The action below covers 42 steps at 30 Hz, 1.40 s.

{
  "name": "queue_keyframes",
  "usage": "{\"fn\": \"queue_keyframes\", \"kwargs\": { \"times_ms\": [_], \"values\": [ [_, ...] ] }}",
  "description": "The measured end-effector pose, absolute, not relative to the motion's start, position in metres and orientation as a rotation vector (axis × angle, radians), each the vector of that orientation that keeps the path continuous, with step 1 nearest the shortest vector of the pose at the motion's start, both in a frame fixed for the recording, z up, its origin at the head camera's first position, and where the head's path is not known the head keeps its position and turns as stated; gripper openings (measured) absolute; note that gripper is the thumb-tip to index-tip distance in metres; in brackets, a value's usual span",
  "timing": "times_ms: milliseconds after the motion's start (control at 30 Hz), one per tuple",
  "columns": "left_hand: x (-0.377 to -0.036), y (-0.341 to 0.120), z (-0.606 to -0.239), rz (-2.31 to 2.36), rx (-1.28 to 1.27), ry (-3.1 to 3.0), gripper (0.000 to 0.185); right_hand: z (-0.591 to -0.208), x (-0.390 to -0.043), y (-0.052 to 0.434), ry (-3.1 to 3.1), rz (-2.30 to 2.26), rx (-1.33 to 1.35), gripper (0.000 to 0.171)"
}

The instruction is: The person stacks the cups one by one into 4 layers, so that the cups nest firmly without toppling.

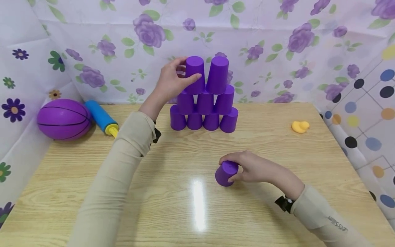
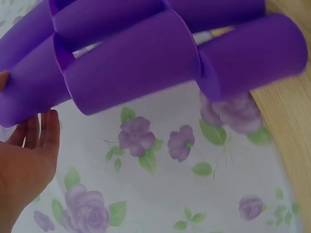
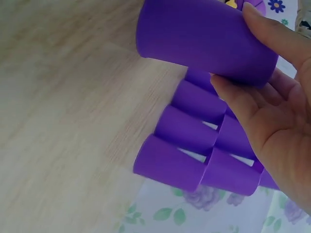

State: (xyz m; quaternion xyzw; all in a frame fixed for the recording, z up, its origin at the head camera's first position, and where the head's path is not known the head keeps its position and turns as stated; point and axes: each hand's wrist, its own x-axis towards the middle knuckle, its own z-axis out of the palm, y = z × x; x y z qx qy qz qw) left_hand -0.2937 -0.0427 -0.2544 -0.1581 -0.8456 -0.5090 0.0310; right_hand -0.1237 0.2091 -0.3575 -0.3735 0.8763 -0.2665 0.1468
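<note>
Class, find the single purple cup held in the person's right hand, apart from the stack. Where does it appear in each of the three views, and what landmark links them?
Head view: the single purple cup stands upside down on the table, lower centre, gripped by the right hand.
Left wrist view: not in it.
Right wrist view: top centre, with the fingers around it.
Shared landmark: the purple cup pyramid.

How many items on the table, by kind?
Purple cups: 10, namely 9 in the pyramid, whose top-left cup the left hand grips, plus 1 loose cup in the right hand
Purple ball: 1
Blue pump: 1
Yellow duck: 1
Total: 13
</note>
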Motion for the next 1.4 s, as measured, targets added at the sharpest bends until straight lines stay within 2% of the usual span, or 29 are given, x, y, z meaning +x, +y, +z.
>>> {"fn": "queue_keyframes", "kwargs": {
  "times_ms": [300, 567, 733, 1067, 1200, 1400],
  "values": [
    [-0.297, -0.044, -0.255, -1.465, -0.572, -2.614, 0.064, -0.336, -0.131, 0.214, 2.491, -0.546, -1.178, 0.044],
    [-0.299, -0.047, -0.257, -1.448, -0.585, -2.607, 0.065, -0.280, -0.162, 0.223, 2.687, -0.440, -1.161, 0.059],
    [-0.303, -0.049, -0.260, -1.482, -0.583, -2.574, 0.067, -0.229, -0.180, 0.218, 2.653, -0.511, -1.074, 0.057],
    [-0.300, -0.048, -0.265, -1.586, -0.591, -2.531, 0.069, -0.147, -0.205, 0.203, 2.716, -0.630, -0.793, 0.065],
    [-0.300, -0.048, -0.264, -1.615, -0.589, -2.511, 0.065, -0.127, -0.214, 0.193, 2.826, -0.726, -0.699, 0.066],
    [-0.302, -0.048, -0.266, -1.587, -0.632, -2.493, 0.060, -0.116, -0.231, 0.175, 3.050, -0.770, -0.619, 0.072]
  ]
}}
